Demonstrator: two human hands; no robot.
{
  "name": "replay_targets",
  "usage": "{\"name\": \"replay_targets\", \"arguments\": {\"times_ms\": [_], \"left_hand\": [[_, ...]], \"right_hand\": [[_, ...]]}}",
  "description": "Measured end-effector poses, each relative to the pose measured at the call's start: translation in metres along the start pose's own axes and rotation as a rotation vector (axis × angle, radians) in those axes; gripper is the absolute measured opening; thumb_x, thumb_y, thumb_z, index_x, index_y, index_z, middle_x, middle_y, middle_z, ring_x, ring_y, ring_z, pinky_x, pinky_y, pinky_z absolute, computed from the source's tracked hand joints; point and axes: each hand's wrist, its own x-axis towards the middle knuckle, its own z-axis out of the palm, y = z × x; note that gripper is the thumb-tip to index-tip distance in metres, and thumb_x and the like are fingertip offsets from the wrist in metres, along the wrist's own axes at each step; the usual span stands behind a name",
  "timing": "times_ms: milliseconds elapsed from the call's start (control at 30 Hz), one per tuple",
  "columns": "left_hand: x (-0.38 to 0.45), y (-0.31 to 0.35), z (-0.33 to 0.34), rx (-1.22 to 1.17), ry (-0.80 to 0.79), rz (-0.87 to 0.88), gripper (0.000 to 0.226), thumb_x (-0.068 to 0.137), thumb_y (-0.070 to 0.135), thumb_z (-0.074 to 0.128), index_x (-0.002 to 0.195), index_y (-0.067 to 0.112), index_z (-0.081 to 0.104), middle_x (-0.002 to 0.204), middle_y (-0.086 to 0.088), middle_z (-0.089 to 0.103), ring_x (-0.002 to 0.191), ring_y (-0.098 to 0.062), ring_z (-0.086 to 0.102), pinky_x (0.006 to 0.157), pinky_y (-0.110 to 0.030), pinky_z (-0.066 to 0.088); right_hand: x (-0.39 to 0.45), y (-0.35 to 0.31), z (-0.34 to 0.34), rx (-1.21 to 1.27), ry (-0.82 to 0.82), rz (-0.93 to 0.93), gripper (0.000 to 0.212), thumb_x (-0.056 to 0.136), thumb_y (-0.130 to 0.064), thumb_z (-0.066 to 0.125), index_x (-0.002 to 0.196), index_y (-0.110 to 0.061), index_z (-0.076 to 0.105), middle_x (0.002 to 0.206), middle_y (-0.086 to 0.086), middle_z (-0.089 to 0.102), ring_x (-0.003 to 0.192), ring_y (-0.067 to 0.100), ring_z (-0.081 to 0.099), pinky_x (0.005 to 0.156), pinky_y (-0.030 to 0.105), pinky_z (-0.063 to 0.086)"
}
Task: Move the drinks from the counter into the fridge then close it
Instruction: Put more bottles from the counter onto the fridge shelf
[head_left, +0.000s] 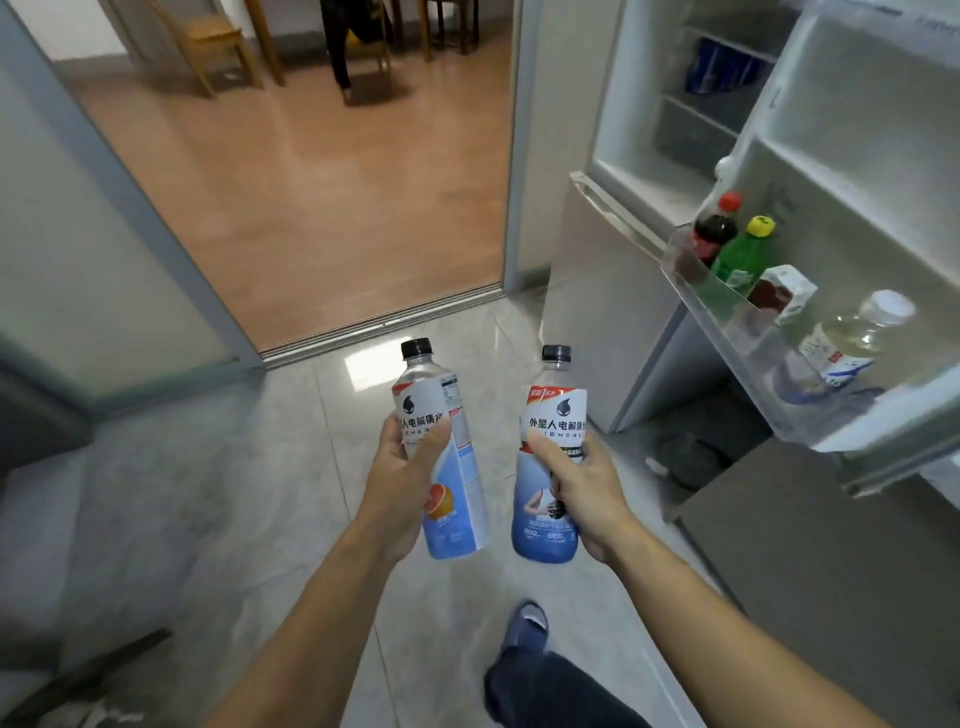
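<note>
I hold two electrolyte drink bottles upright over the tiled floor. My left hand (402, 470) grips the bottle with a grapefruit picture (457, 499). My right hand (584, 483) grips the blue-and-white bottle with a black cap (550, 415). The fridge (618, 291) stands at the right with its upper door (852, 171) swung open. Its clear door shelf (727, 322) holds a cola bottle (714, 228), a green bottle (743, 254), a small carton (784, 296) and a clear bottle with a white cap (857, 338). Blue cans (722, 67) sit deep inside the fridge.
A sliding doorway (384, 317) ahead leads to a room with a wooden floor, chairs (208, 41) and a person's legs (343, 47). A grey lower fridge door or cabinet (810, 561) juts out at the right. My slippered foot (527, 623) is on the tiles.
</note>
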Motion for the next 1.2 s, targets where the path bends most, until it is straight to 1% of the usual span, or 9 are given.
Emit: {"name": "replay_targets", "arguments": {"times_ms": [133,333,467,567,767,900,967,1067,1200], "left_hand": [[0.060,0.020,-0.011,0.078,0.048,0.009,0.037,0.085,0.030,0.073,0.118,0.032,0.056,0.108,-0.008,0.070,0.096,-0.029,0.071,0.078,-0.046,0.061],[0.163,0.062,0.010,0.189,0.070,0.009,0.040,0.081,0.018,0.078,0.111,0.036,0.058,0.107,-0.001,0.070,0.100,-0.027,0.069,0.083,-0.048,0.060],[0.233,0.091,0.038,0.258,0.030,0.018,0.040,0.080,0.018,0.079,0.108,0.038,0.059,0.101,0.003,0.071,0.095,-0.024,0.070,0.071,-0.036,0.062],[0.283,0.103,0.057,0.280,-0.017,0.013,0.036,0.080,0.017,0.078,0.105,0.036,0.060,0.093,0.005,0.073,0.090,-0.022,0.072,0.064,-0.030,0.060],[0.386,0.124,0.094,0.299,-0.187,-0.022,0.047,0.073,0.015,0.084,0.108,0.035,0.059,0.095,0.008,0.075,0.083,-0.012,0.074,0.061,-0.024,0.058],[0.465,0.146,0.127,0.394,-0.318,0.007,0.058,0.055,0.027,0.088,0.105,0.033,0.060,0.093,0.005,0.074,0.084,-0.015,0.073,0.069,-0.031,0.059],[0.504,0.162,0.145,0.427,-0.396,0.040,0.061,0.053,0.028,0.087,0.106,0.034,0.059,0.093,0.005,0.073,0.085,-0.015,0.072,0.068,-0.028,0.059],[0.554,0.188,0.171,0.481,-0.532,0.097,0.061,0.056,0.023,0.085,0.109,0.033,0.059,0.095,0.004,0.073,0.087,-0.015,0.072,0.066,-0.022,0.056],[0.614,0.211,0.218,0.502,-0.680,0.138,0.060,0.057,0.019,0.085,0.109,0.035,0.059,0.098,0.004,0.073,0.087,-0.015,0.071,0.072,-0.030,0.058]], "right_hand": [[0.061,-0.009,0.033,0.011,-0.014,0.011,0.031,0.083,-0.031,0.078,0.109,-0.020,0.066,0.098,0.005,0.077,0.088,0.025,0.075,0.075,0.041,0.062],[0.166,-0.042,0.057,-0.005,0.008,0.005,0.030,0.081,-0.035,0.080,0.104,-0.023,0.066,0.090,-0.003,0.077,0.078,0.015,0.076,0.059,0.025,0.057],[0.234,-0.071,0.055,-0.037,0.022,-0.012,0.034,0.077,-0.039,0.081,0.105,-0.029,0.064,0.095,-0.006,0.076,0.084,0.013,0.075,0.063,0.027,0.060],[0.277,-0.086,0.049,-0.081,0.072,-0.025,0.040,0.076,-0.042,0.081,0.110,-0.030,0.062,0.098,-0.005,0.074,0.088,0.016,0.074,0.071,0.036,0.063],[0.358,-0.109,0.030,-0.073,0.273,-0.058,0.055,0.058,-0.055,0.081,0.106,-0.037,0.061,0.094,-0.014,0.074,0.085,0.009,0.073,0.068,0.029,0.063],[0.415,-0.130,0.023,-0.082,0.446,-0.094,0.051,0.064,-0.043,0.087,0.106,-0.031,0.061,0.091,-0.012,0.075,0.080,0.007,0.073,0.060,0.018,0.056],[0.441,-0.146,0.022,-0.075,0.536,-0.110,0.051,0.066,-0.039,0.088,0.107,-0.029,0.061,0.090,-0.013,0.075,0.079,0.004,0.072,0.058,0.016,0.055],[0.472,-0.169,0.024,-0.058,0.661,-0.116,0.049,0.067,-0.039,0.088,0.107,-0.031,0.061,0.089,-0.013,0.075,0.079,0.003,0.072,0.058,0.016,0.055],[0.507,-0.193,0.016,-0.047,0.783,-0.147,0.051,0.068,-0.037,0.089,0.110,-0.031,0.060,0.093,-0.008,0.075,0.080,0.005,0.073,0.065,0.023,0.058]]}}
